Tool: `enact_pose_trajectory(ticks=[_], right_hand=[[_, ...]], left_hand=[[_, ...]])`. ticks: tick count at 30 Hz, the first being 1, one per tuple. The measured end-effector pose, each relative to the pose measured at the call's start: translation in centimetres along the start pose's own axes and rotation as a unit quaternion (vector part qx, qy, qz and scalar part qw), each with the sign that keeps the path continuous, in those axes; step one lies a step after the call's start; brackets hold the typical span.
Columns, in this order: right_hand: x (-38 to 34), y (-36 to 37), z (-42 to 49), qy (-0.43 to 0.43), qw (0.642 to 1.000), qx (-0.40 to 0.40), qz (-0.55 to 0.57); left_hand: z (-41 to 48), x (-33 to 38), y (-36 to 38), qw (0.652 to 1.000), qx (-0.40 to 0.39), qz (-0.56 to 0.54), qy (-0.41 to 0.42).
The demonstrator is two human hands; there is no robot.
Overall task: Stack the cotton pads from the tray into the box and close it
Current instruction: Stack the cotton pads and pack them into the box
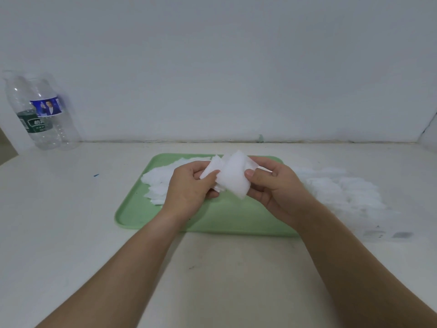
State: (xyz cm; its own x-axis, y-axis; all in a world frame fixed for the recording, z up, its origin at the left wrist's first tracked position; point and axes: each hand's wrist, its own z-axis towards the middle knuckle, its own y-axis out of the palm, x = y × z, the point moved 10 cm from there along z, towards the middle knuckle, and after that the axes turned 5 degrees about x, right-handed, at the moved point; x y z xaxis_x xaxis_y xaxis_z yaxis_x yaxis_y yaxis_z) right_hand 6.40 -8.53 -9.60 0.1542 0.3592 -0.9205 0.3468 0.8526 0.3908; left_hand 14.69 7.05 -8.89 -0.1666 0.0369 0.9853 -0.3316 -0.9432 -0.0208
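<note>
I log: left hand [189,187] pinching a few cotton pads [210,171]; right hand [277,189] gripping a thicker stack [235,182]; both above green tray [212,220].

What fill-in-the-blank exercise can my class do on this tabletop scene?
1. The tray is ____ in colour.
2. The left hand and right hand together hold cotton pads coloured ____.
3. The clear plastic bottles stand to the ____ of the tray.
Missing words: green; white; left.
</note>
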Motion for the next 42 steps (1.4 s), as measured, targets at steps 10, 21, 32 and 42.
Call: enact_pose_trajectory(ticks=[10, 21, 32, 42], right_hand=[[-0.7, -1.1, -0.4, -0.031, 0.994, 0.071, -0.081], [-2.0, -1.6, -1.0, -0.093, 0.957, 0.122, -0.246], [-3.8, -4.1, 1.2, -0.082, 0.93, 0.21, -0.292], [-3.8, -1.1, 8.7, -0.095, 0.741, 0.102, -0.657]], left_hand=[[-1.1, 0.6, 2.6, 0.993, -0.118, 0.024, 0.007], [-1.1, -0.2, 2.4, 0.993, -0.099, -0.022, -0.051], [0.6, 1.2, -2.4, 0.996, 0.066, -0.025, 0.048], [1.3, 0.6, -5.1, 0.984, 0.157, -0.077, 0.034]])
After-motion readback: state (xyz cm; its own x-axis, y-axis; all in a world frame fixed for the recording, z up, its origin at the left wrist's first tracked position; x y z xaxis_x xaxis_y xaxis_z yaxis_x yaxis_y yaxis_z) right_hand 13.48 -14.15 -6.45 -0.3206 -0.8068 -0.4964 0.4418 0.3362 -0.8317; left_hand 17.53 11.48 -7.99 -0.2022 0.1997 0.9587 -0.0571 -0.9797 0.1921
